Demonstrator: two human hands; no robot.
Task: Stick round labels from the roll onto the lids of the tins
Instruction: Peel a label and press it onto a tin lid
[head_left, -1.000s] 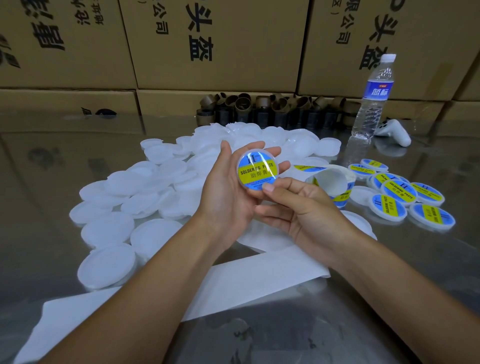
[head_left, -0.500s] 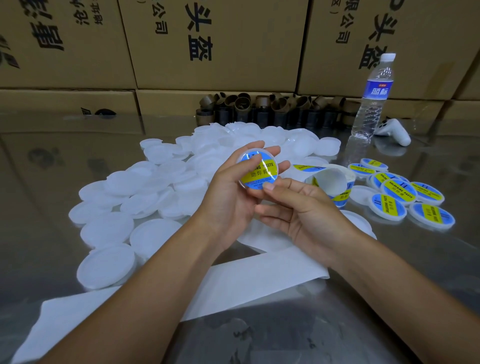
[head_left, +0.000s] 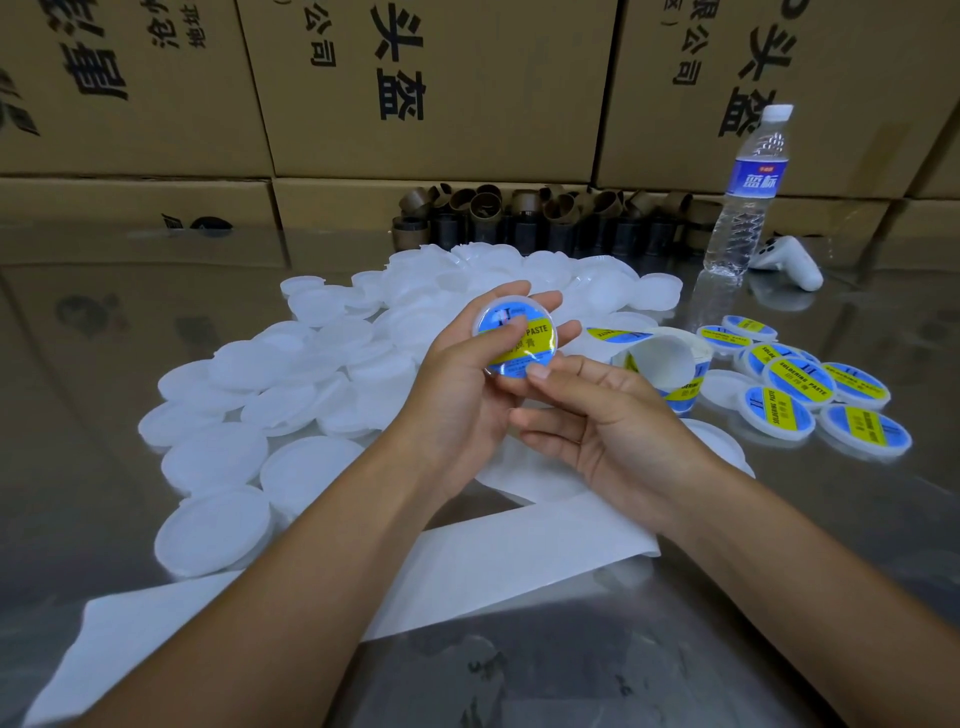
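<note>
The left hand (head_left: 467, 395) holds a round white plastic lid (head_left: 519, 338) up off the table, its face tilted toward the camera. A round blue label with a yellow band (head_left: 524, 345) already covers that face. The left fingers curl round the lid's far rim from behind, and the left thumb lies pressed across the upper half of the label. The right hand (head_left: 613, 431) sits just below and to the right, fingers loosely extended and gripping nothing. One fingertip touches the lid's lower rim, though I cannot tell from this angle whether it is the thumb or the forefinger.

The label looks seated, so the step in hand is probably the final smoothing. Being round, the lid has no long axis to line up, and the yellow band runs slantwise across it.

What the next move turns on is this: the roll of blue and yellow labels (head_left: 670, 364) stands just behind the right hand, and the heap of finished labelled lids (head_left: 810, 389) lies further right. The spread of bare white lids (head_left: 291, 379) lies to the left, nearer the left hand. So the right hand is better placed to peel the next label, the left to fetch a blank. The spent white backing strip (head_left: 467, 561) trails under both forearms across the shiny table (head_left: 78, 415).
</note>
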